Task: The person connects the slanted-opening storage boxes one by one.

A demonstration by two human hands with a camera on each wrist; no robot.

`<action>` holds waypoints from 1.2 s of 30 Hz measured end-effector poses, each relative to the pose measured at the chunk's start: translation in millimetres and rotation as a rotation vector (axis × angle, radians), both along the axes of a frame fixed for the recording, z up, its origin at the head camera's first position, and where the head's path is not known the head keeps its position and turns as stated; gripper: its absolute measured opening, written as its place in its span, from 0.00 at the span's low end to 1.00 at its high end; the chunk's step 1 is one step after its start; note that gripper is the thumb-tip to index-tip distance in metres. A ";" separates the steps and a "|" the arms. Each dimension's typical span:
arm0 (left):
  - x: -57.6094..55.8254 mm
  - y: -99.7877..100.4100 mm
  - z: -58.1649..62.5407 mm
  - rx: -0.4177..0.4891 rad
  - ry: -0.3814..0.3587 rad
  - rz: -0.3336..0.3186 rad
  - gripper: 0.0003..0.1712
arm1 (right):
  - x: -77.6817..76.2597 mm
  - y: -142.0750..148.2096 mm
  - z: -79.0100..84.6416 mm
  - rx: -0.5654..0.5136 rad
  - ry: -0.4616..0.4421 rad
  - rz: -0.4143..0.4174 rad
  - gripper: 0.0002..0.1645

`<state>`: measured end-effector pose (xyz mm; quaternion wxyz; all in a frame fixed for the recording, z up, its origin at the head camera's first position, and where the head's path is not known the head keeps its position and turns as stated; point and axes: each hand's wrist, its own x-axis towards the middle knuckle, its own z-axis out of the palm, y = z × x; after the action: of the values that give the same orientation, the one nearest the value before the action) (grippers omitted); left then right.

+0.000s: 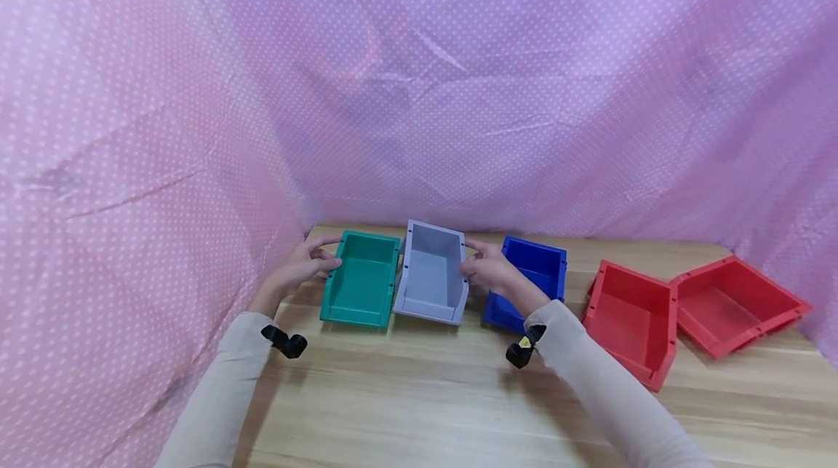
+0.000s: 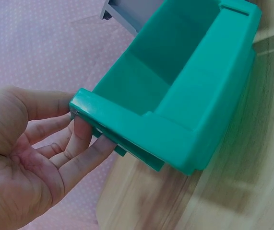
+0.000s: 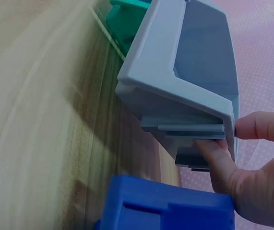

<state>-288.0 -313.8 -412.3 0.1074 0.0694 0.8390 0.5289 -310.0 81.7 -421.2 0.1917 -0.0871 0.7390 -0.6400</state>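
Observation:
At the back left of the table stands a green plastic storage bin (image 1: 362, 284). My left hand (image 1: 300, 266) pinches its left side wall, thumb over the rim and the other fingers under it, as the left wrist view shows on the green bin (image 2: 204, 91). Right beside it, a grey storage bin (image 1: 432, 264) sits slightly higher and tilted. The thumb and fingers of my right hand (image 1: 491, 269) grip its right wall at the back. In the right wrist view, the underside of the grey bin (image 3: 151, 72) shows above the table.
A blue bin (image 1: 507, 314) stands just right of the grey one, partly behind my right forearm. Farther right, two red bins (image 1: 631, 315) lie at angles, edges overlapping. Pink dotted cloth (image 1: 419, 89) hangs behind and left of the wooden table (image 1: 380, 402).

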 end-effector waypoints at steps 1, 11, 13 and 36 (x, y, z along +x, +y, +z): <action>0.6 -0.3 0.3 0.003 -0.001 0.000 0.37 | 0.8 -1.1 -0.5 0.001 0.006 -0.001 0.46; 2.1 -2.4 0.7 0.017 -0.008 0.007 0.39 | 4.6 -8.6 -1.8 0.042 0.043 -0.033 0.46; 2.3 -3.0 0.7 0.015 -0.013 0.008 0.39 | 6.1 -9.6 -0.6 0.049 0.048 -0.019 0.45; -6.5 -1.6 -1.2 0.027 0.009 -0.016 0.37 | 3.4 -4.2 11.0 0.134 0.008 0.036 0.46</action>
<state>-294.5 -315.4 -413.5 0.1070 0.0799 0.8317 0.5390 -306.6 77.5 -410.2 0.2058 -0.0900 0.7794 -0.5849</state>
